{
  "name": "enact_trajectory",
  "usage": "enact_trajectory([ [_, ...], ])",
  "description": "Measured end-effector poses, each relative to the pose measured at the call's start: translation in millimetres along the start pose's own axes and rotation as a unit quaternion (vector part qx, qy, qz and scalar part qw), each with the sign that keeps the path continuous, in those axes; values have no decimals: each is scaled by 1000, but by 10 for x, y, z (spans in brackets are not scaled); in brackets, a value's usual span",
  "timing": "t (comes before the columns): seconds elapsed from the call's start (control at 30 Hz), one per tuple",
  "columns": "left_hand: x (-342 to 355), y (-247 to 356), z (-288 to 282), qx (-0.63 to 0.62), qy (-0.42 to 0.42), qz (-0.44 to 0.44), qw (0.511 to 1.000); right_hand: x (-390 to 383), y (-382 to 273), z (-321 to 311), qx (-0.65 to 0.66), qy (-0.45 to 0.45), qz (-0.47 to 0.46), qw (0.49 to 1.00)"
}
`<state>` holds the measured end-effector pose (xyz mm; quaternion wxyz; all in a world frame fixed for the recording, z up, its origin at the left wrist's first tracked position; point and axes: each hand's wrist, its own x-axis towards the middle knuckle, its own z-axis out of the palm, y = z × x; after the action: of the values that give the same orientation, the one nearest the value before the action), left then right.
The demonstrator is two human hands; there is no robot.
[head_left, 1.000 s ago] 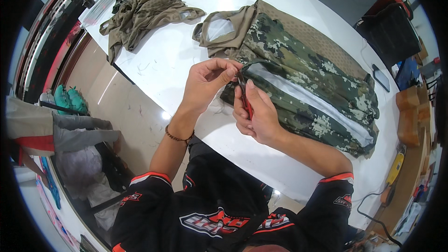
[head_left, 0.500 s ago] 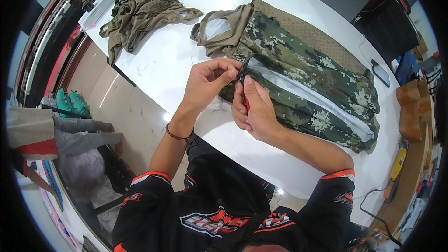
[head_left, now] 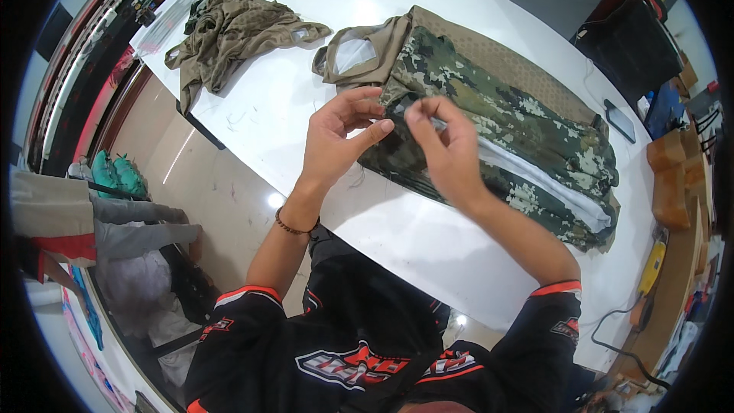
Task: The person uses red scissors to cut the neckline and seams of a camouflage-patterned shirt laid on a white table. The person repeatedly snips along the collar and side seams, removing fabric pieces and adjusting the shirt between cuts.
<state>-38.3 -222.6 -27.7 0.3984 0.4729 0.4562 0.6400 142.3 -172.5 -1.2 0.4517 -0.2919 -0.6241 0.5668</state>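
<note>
A camouflage garment (head_left: 527,111) with a white strip along its opening lies on the table in front of me, its narrow end under my hands. My left hand (head_left: 336,134) hovers at that end with fingers curled and thumb apart; nothing shows between them. Just right of it, my right hand (head_left: 455,153) is held over the garment with fingers bent and fingertips slightly blurred. The red-handled cutting tool cannot be seen now, and whatever this hand holds is hidden. Plain olive-brown fabric (head_left: 353,56) with a white-lined opening joins the garment's far left end.
Another olive-brown garment (head_left: 237,27) lies crumpled on the white table (head_left: 382,214) at the far left. A phone (head_left: 620,121) rests near the right edge. Beyond it stand brown cardboard boxes (head_left: 669,157) and a yellow tool (head_left: 652,268) with a cord. Clothes (head_left: 141,222) hang at left.
My right hand has moved up and slightly right, and its red-handled tool has gone from sight. My left thumb and fingers have parted at the garment's end.
</note>
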Motion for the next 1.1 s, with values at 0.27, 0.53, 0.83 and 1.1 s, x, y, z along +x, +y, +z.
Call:
enact_trajectory([
  [0.27,-25,-63,50,151,12,109,982,249,148,-225,-89,-61,49,993],
  [0.53,-25,-131,27,43,-6,8,999,114,165,-164,-90,-119,24,989],
  [0.83,-64,40,121,-85,-82,-32,992,110,280,-146,-229,-39,-174,957],
  [1.1,-59,-45,99,-114,-111,-58,986,128,267,-182,-207,-40,-153,965],
])
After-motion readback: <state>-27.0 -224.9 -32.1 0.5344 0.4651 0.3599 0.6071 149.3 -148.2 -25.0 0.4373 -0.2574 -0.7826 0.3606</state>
